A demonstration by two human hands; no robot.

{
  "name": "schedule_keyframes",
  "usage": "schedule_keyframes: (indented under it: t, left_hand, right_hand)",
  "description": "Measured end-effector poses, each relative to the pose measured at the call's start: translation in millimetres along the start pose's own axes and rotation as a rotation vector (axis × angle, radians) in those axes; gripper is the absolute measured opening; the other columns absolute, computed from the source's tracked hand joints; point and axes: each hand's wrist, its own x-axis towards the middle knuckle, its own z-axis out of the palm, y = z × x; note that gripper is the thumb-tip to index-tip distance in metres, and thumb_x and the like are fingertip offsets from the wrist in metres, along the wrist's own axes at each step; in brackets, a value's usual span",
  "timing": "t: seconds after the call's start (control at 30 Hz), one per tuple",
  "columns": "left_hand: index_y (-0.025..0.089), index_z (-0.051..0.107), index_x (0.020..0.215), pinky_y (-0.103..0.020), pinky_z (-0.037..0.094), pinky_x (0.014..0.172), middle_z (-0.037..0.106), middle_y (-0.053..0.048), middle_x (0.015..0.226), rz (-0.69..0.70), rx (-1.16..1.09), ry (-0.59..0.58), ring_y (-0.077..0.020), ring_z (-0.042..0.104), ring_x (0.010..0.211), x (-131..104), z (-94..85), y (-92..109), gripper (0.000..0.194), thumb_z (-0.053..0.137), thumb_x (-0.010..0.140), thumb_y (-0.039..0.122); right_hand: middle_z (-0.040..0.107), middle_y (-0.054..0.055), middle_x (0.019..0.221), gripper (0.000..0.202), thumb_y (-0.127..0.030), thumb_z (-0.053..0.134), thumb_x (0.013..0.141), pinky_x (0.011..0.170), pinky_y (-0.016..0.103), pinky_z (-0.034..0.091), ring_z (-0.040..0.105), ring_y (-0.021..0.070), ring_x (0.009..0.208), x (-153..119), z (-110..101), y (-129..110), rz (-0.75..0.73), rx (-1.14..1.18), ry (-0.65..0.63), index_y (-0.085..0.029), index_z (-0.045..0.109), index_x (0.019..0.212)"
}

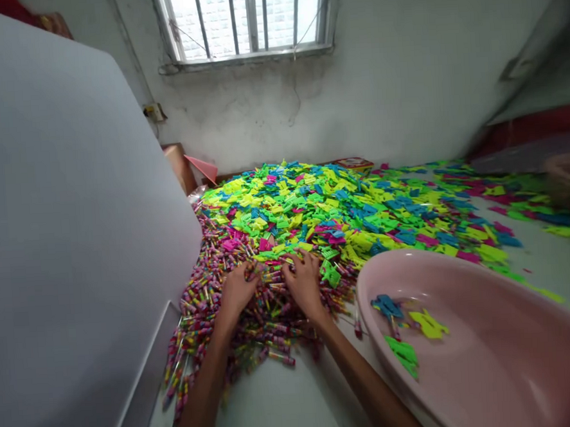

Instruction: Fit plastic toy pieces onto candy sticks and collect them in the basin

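Observation:
Both my hands reach into a heap of small, multicoloured wrapped tubes (208,302) on the white table. My left hand (239,290) has its fingers curled around a few of these tubes at the heap's upper side. A short gap to the right, my right hand (304,282) lies over the tubes with bent fingers spread apart; its fingertips partly sink among the pieces. Directly beyond the hands rises a large pile of flat plastic pieces (313,202) in neon green, yellow, blue and pink. Motion blurs some tubes below my hands.
A pink basin (467,357) at the right holds several plastic pieces, including a yellow one (427,324) and a green one (402,356). A large white panel (82,206) stands close on the left. Behind the pile are a wall and a barred window (248,16).

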Motion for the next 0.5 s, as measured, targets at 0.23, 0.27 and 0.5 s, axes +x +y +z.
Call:
schedule_keyframes:
  t: [0.23,0.27,0.5]
  left_hand:
    - [0.019,0.07,0.091,-0.026,0.039,0.063,0.071,-0.003,0.078,-0.075,-0.018,-0.096,-0.0207,0.065,0.074,37,-32.4,-11,0.018,0.063,0.086,0.036]
    - [0.019,0.069,0.09,-0.026,0.038,0.062,0.071,-0.003,0.077,-0.078,-0.023,-0.105,-0.0205,0.064,0.073,40,-33.9,-11,0.018,0.064,0.085,0.036]
    - [0.02,0.068,0.083,-0.026,0.035,0.063,0.07,-0.003,0.076,-0.067,-0.128,-0.114,-0.0196,0.062,0.072,44,-47.6,6,0.019,0.065,0.085,0.039]
  right_hand:
    - [0.073,0.007,0.11,0.029,-0.014,0.068,0.072,0.107,0.047,0.035,0.058,0.03,0.111,24,26,3,-0.056,0.137,-0.232,-0.025,0.075,0.097]
    - [0.074,0.007,0.106,0.025,-0.014,0.065,0.075,0.105,0.045,0.036,0.06,0.0287,0.109,25,27,4,-0.052,0.162,-0.23,-0.024,0.074,0.095]
    - [0.071,0.012,0.101,0.027,-0.044,0.057,0.089,0.092,0.042,0.046,0.063,0.0282,0.098,34,13,-5,0.153,0.371,-0.019,-0.019,0.064,0.095]
